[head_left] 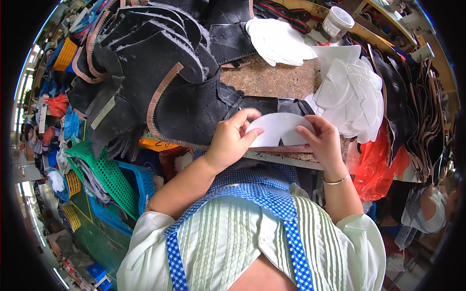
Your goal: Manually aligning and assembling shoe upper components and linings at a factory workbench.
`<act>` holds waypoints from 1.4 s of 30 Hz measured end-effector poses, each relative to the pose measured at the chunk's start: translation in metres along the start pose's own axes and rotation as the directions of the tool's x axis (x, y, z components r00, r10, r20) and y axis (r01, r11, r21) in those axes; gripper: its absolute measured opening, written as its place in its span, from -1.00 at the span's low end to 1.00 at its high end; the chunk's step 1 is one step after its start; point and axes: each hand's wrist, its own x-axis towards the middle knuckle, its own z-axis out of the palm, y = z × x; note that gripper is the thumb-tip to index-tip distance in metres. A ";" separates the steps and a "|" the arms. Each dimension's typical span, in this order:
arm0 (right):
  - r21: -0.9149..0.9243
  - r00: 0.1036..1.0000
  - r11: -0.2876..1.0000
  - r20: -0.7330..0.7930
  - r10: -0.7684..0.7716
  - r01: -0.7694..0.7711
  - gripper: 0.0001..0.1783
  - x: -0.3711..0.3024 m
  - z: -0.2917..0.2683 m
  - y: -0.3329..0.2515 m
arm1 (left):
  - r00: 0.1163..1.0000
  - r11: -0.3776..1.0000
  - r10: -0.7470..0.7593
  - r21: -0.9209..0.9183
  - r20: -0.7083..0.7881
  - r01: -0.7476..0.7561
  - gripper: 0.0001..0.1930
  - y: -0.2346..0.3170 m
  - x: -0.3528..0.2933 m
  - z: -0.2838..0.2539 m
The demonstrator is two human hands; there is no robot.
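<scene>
Well left of the chipboard worktop (276, 77) I see one green plastic basket (109, 174); nearer its left edge, black leather-like pieces (145, 60), too overlapped to count. At the worktop's front, the left hand (232, 138) clamps one white half-moon piece (279, 127) between thumb and fingers. One pile of white cutouts (281, 41) sits at its rear. The right hand (324, 140) pinches the half-moon's other end. One more white pile (349, 94) covers the worktop's right side; past its front right corner, one red plastic bag (378, 167).

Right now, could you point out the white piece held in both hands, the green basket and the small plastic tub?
White piece (277, 127): head view, middle of its flat face.
Green basket (112, 180): head view, its perforated wall.
Plastic tub (333, 28): head view, its side.
</scene>
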 end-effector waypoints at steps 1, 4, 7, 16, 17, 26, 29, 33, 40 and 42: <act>-0.152 0.998 0.987 -0.009 -0.060 0.058 -0.78 0.002 -0.002 0.003 | 1.000 0.999 0.007 0.035 -0.008 -0.007 -0.72 0.002 -0.001 0.000; -0.281 0.991 0.951 -0.008 -0.135 0.127 -0.80 0.004 0.003 0.006 | 0.993 0.984 0.111 0.148 -0.040 -0.104 -0.67 -0.010 0.002 0.005; -0.318 0.984 0.932 0.017 -0.179 0.175 -0.76 0.009 0.001 0.017 | 0.995 0.942 0.097 0.323 0.006 -0.094 -0.71 -0.014 0.007 0.005; 0.153 0.983 0.972 0.064 0.171 -0.179 -0.81 0.027 -0.004 0.007 | 0.884 0.803 0.429 0.370 0.185 -0.467 -0.52 -0.008 -0.006 0.026; 0.229 0.954 0.926 0.103 0.282 -0.299 -0.81 0.028 -0.005 0.000 | 0.883 0.755 0.426 0.460 0.198 -0.468 -0.47 -0.007 -0.006 0.027; -0.622 0.957 0.735 0.089 -0.276 0.270 -0.67 0.020 -0.006 0.010 | 0.836 0.466 0.507 0.750 0.209 -0.470 -0.66 -0.005 0.008 0.039; -0.537 0.813 0.648 0.134 -0.567 0.541 -0.51 0.004 0.002 0.000 | 0.835 0.477 0.528 0.759 0.157 -0.444 -0.68 -0.004 0.006 0.042; -0.402 0.789 0.683 0.228 -0.571 0.610 -0.51 -0.020 0.025 -0.002 | 0.902 0.729 0.433 0.590 -0.003 -0.348 -0.72 -0.001 0.007 0.044; -0.507 0.607 0.406 0.333 -0.721 0.760 -0.77 -0.005 0.026 0.014 | 0.800 0.600 0.555 0.556 0.229 -0.575 -0.89 -0.003 -0.002 0.036; -0.480 0.623 0.408 0.486 -0.613 0.776 -0.78 -0.009 0.018 0.016 | 0.752 0.502 0.521 0.568 0.404 -0.652 -0.90 -0.009 -0.011 0.032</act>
